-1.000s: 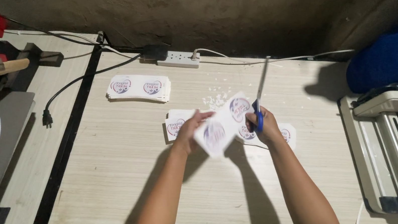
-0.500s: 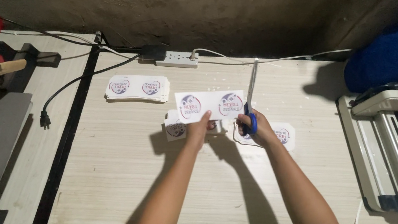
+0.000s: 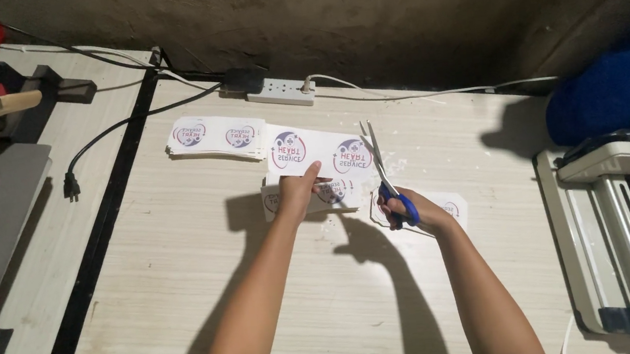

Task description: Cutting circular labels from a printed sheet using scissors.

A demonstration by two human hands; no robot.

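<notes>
White paper, thin and limp: the printed sheet (image 3: 320, 155) your left hand (image 3: 297, 193) pinches by its lower edge will sag and curl wherever it is unsupported, so you would do well to keep that pinch close to the cut line. It hangs just above the tabletop (image 3: 208, 286), over a small stack of printed sheets (image 3: 308, 199). Your right hand (image 3: 414, 213) is closed through the blue handles of the scissors (image 3: 385, 172); the blades point away from you at the sheet's right edge, though I cannot tell whether they are parted. The sheet weighs almost nothing and tears easily, so a light grip should do. Another stack (image 3: 216, 137) lies beyond, near the power strip (image 3: 280, 91).
</notes>
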